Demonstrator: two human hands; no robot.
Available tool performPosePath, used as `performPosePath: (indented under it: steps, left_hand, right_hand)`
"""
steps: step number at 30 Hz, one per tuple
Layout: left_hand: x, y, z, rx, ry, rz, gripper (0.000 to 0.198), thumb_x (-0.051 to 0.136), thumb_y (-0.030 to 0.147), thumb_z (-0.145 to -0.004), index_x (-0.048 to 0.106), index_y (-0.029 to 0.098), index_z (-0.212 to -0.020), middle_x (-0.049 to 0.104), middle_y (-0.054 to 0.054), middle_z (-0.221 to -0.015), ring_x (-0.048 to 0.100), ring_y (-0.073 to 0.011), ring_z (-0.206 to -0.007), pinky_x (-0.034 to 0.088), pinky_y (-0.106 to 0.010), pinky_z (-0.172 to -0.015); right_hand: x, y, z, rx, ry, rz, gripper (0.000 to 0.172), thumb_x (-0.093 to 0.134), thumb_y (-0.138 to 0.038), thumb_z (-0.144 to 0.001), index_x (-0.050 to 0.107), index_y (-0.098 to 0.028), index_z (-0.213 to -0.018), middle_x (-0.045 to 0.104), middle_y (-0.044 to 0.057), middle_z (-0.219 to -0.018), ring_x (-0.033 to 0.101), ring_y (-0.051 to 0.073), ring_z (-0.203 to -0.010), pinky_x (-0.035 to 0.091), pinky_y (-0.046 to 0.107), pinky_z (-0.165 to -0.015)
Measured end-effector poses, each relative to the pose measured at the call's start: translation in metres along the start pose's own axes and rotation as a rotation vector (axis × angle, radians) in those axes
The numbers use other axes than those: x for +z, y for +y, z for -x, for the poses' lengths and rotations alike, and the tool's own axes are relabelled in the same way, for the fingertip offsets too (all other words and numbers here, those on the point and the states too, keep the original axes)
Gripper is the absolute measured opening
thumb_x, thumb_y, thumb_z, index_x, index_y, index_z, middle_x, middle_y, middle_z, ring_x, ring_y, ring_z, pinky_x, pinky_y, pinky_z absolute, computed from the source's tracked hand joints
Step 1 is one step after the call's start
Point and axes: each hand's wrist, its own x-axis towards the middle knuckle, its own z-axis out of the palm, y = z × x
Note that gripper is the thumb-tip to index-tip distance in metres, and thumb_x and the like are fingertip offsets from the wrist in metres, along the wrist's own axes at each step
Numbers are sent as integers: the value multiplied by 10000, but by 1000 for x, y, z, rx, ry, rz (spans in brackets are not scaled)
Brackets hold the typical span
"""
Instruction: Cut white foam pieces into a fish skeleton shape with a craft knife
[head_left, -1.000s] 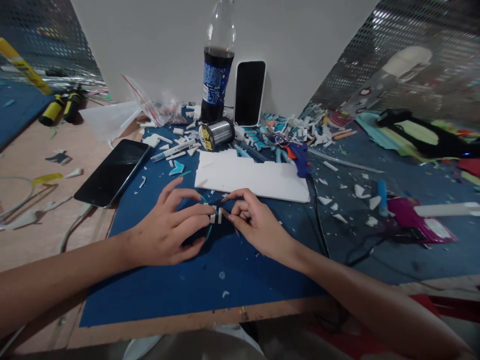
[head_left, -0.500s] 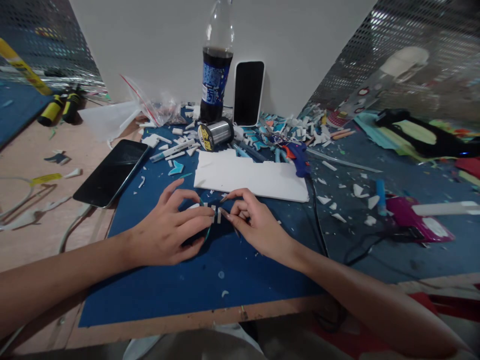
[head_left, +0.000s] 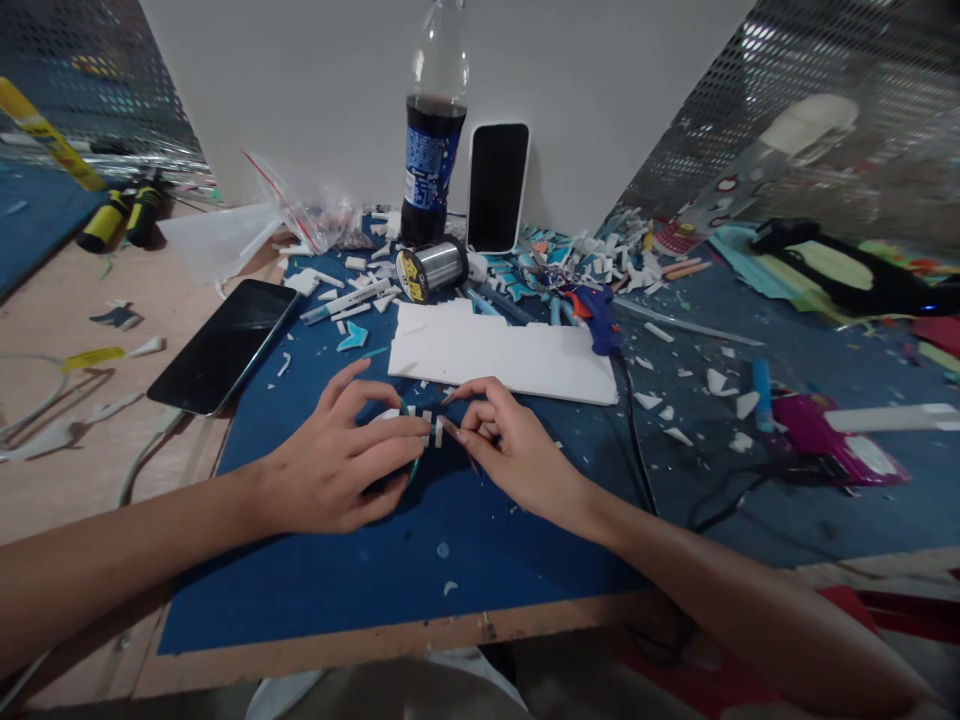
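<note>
My left hand (head_left: 360, 450) hovers low over the blue mat (head_left: 322, 580), its fingers curled around a small white piece (head_left: 388, 413) that they mostly cover. Its index finger is raised; teal shows at the fingertips, like long nails. Close by on the right, my right hand (head_left: 502, 435) has thumb and forefinger drawn toward each other, the other fingers folded in. Long pointed tips show on it. Between the hands a short white strip (head_left: 439, 432) stands at the right thumb's tip, touching or nearly so. Anything in the right fingers is too small to make out.
Behind my hands lies a white board (head_left: 502, 350). Farther back are a solder wire spool (head_left: 431, 270), a cola bottle (head_left: 433, 150), an upright phone (head_left: 497, 187) and white scraps (head_left: 622, 260). Another phone (head_left: 225, 345) lies left. A black cord (head_left: 637, 450) runs at the right.
My left fingertips have shifted slightly right, toward the right thumb. The white strips between the hands show a little differently. My right hand keeps nearly the same place.
</note>
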Motion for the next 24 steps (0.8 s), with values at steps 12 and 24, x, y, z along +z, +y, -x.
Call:
performPosePath:
  steps: [12, 24]
  left_hand:
    - [1, -2, 0, -29, -2, 13, 267, 585, 157, -795, 462, 186, -1030, 643, -81, -1123, 471, -283, -1048, 273, -619, -1024]
    - [4, -5, -2, -151, -65, 57, 321, 565, 275, -830, 347, 165, -1039, 531, -163, -1152, 465, -293, -1084, 314, -579, -1000]
  right_hand:
    - [0, 0, -1, 4, 9, 3, 208, 464, -171, -882, 397, -186, -1078, 467, -61, -619, 468, 111, -501, 349, 264, -490]
    - [2, 0, 3, -4, 96, -2, 253, 458, -282, -902, 380, -150, -1103, 496, -27, -678, 504, 121, -543, 395, 265, -506]
